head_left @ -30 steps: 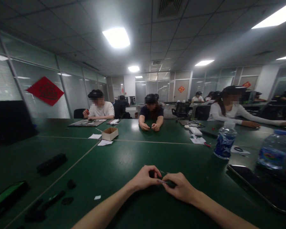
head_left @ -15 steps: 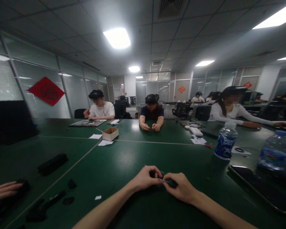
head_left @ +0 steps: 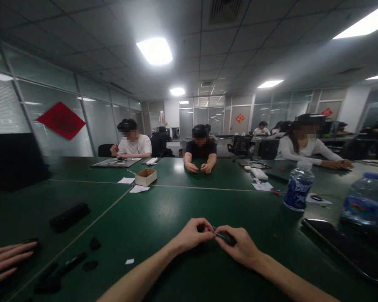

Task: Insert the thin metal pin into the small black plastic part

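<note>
My left hand [head_left: 192, 235] and my right hand [head_left: 239, 247] rest on the dark green table [head_left: 164, 209], fingertips meeting at the middle. Both are closed in a pinch around a small dark part [head_left: 225, 239] with a thin pale sliver between the fingers. I cannot make out what the part is; most of it is hidden by my fingers.
Another person's hand [head_left: 4, 262] lies flat at the left edge. Small black pieces [head_left: 82, 262] and a black bar [head_left: 69, 216] lie left. Two water bottles [head_left: 297, 184] [head_left: 362, 201] and a dark tablet [head_left: 340, 247] stand right. A cardboard box [head_left: 145, 176] and several seated people are across.
Another person's hand came in at the left edge and covered the green-edged device there. My hands stayed in place, fingers shifting slightly on the part. The woman at the right drew her arm back.
</note>
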The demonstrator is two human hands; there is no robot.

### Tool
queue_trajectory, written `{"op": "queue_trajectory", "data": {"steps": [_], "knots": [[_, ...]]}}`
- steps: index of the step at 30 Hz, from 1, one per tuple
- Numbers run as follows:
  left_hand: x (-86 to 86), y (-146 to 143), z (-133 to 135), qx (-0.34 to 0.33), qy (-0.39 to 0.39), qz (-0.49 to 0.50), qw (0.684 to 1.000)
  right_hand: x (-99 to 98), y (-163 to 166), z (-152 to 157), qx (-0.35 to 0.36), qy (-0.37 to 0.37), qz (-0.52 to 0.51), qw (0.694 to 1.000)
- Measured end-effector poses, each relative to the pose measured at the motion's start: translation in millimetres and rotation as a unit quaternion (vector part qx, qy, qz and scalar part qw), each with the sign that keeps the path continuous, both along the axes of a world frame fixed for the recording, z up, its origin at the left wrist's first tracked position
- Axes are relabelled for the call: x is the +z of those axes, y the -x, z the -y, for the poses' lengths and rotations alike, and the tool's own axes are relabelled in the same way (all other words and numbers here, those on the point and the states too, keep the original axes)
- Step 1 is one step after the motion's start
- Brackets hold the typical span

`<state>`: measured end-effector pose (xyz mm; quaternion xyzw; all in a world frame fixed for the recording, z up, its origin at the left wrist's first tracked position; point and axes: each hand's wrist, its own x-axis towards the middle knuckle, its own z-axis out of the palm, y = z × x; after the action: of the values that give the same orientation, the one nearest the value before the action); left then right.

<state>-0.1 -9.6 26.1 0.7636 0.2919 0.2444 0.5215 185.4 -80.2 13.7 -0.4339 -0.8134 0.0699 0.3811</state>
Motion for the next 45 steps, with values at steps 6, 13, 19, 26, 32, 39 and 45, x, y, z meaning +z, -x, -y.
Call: {"op": "queue_trajectory", "data": {"steps": [6,13,19,26,32,39,45], "knots": [[0.0,-1,3,0.004,-0.014,-0.018,1.0,3.6,0,1,-0.004,-0.006,-0.006,1.0],[5.6,-2,9,0.016,-0.054,-0.038,0.998,5.7,1,2,0.012,0.027,-0.011,1.0],[2.5,-3,7,0.016,-0.081,-0.031,0.996,-1.8,-1,-2,0.025,-0.006,0.01,1.0],[1.9,-3,7,0.011,-0.067,-0.029,0.997,-4.3,-2,-4,0.019,-0.02,0.017,0.999],[3.6,-1,8,0.001,-0.069,-0.024,0.997,-6.3,-3,-5,0.002,-0.002,0.015,1.0],[3.7,0,8,-0.005,-0.079,-0.018,0.997,-1.0,-1,-3,0.005,0.048,0.016,0.999],[0.9,0,7,-0.007,-0.071,-0.015,0.997,7.8,2,0,0.014,0.094,0.03,0.995]]}}
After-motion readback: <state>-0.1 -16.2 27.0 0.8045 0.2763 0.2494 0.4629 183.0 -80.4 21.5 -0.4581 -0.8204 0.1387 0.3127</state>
